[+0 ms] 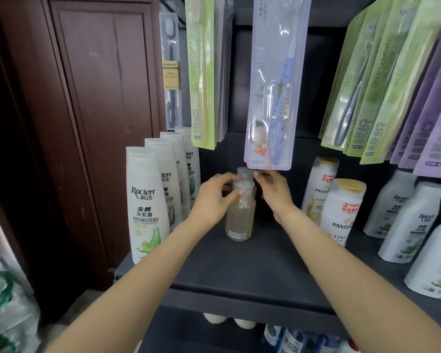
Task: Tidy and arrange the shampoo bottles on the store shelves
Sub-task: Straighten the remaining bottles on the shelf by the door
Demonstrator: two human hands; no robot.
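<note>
A clear bottle of pale brownish liquid is seen standing upright near the middle of a dark grey shelf, with a barcode label low on its front. A second clear bottle is set directly behind it, farther in, so that only its cap and shoulder are visible. The left hand is held against the left side of the front bottle's neck and cap, with the thumb laid across the front just under the cap and the fingers curled around it. The right hand is placed at the right of the two caps; its fingers are bent toward them, but whether anything is gripped cannot be told, since the fingertips are hidden behind the bottles.

To the left, a row of white shampoo bottles runs from near to far. To the right, two white bottles with gold caps are lined up, and beyond them more white bottles. Packaged toothbrushes are hung above the shelf, one pack reaching down to just over the hands. A dark red wooden door is seen at the far left.
</note>
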